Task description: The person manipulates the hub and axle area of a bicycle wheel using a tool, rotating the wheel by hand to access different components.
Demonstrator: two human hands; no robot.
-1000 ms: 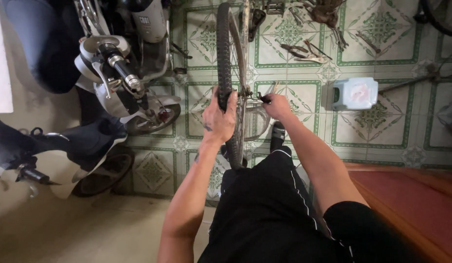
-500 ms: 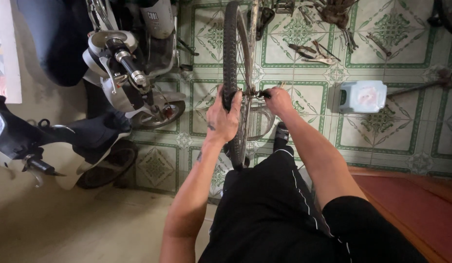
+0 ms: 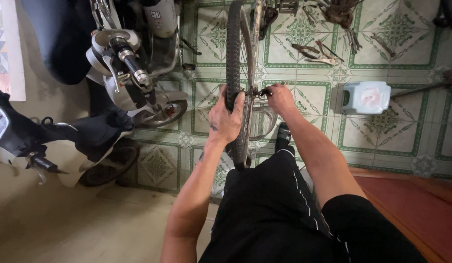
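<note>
From the head camera, looking straight down: the person stands over a bicycle wheel [image 3: 237,73] held upright on its edge against the black shorts [image 3: 279,214], the tread running away from the camera across the green-patterned tiled floor [image 3: 304,34]. The left hand [image 3: 226,119] wraps the black tyre near its top, fingers closed round the tread, steadying it. The right hand [image 3: 280,96] sits at the hub, fingers pinched shut on a small dark tool [image 3: 262,91] at the axle; whether it is a spanner or a lever is hard to tell at this angle.

As a judgement, the step in hand is work on the axle fitting, one hand bracing while the other turns. The next move would call for firm hold on the tyre so the wheel does not twist, and a short, controlled turn of the wrist.

The wheel looks worn: knobbly tyre, thin spokes, dull rim. Loose hand tools [image 3: 316,52] lie beyond, a pale plastic stool [image 3: 366,96] to the right, scooters [image 3: 128,73] to the left.
</note>
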